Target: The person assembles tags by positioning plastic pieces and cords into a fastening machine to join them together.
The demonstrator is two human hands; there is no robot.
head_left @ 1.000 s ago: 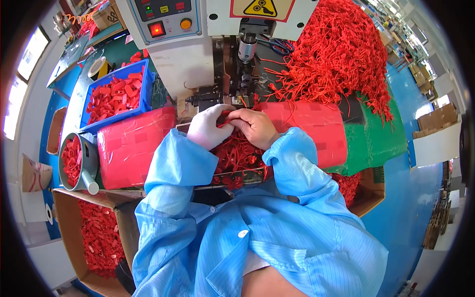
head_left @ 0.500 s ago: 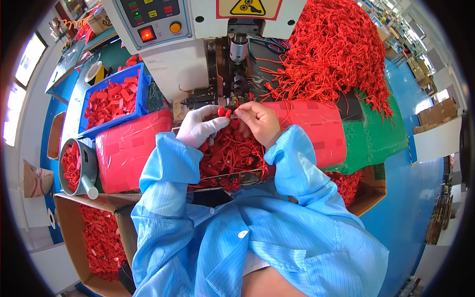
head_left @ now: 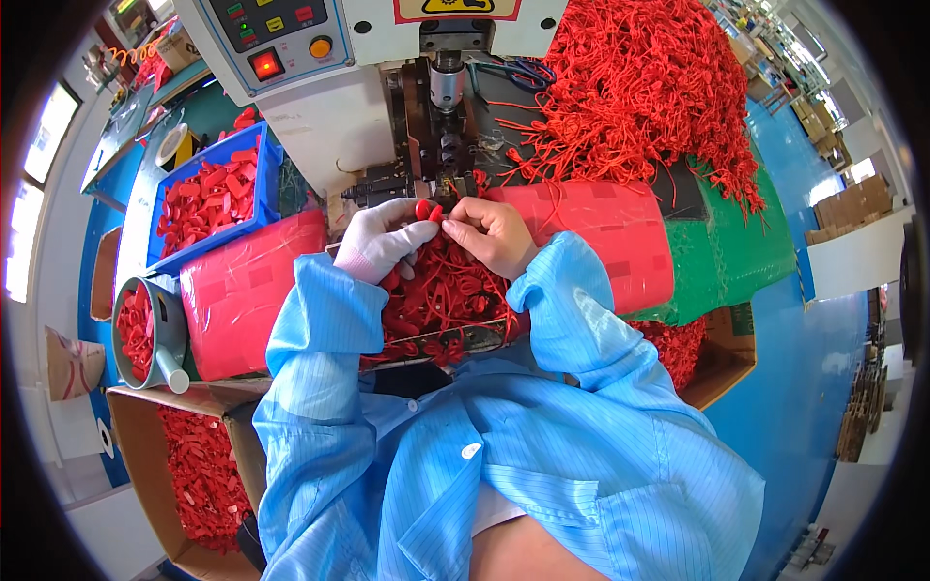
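Note:
In a white glove, my left hand (head_left: 381,242) pinches a small red plastic piece (head_left: 423,210) between thumb and fingers. My bare right hand (head_left: 492,235) is closed at the piece's right side, thumb and forefinger pressed together; what they hold is too small to make out, perhaps a red cord. Both hands are just in front of the press machine's tooling (head_left: 449,160), below its metal spindle (head_left: 447,85). Under them lies a heap of red corded pieces (head_left: 441,300) in a tray, partly hidden by my hands.
A large pile of red cords (head_left: 639,92) lies at back right, beside scissors (head_left: 528,74). On the left stand a blue bin (head_left: 274,179) and a grey-green mug (head_left: 172,324) of red pieces. Cardboard boxes (head_left: 136,426) with red pieces flank me. The machine's control panel (head_left: 276,39) is above left.
My right fingertips have moved left, up against the piece in my left hand; the gap between the hands has narrowed. The whole view has shifted slightly.

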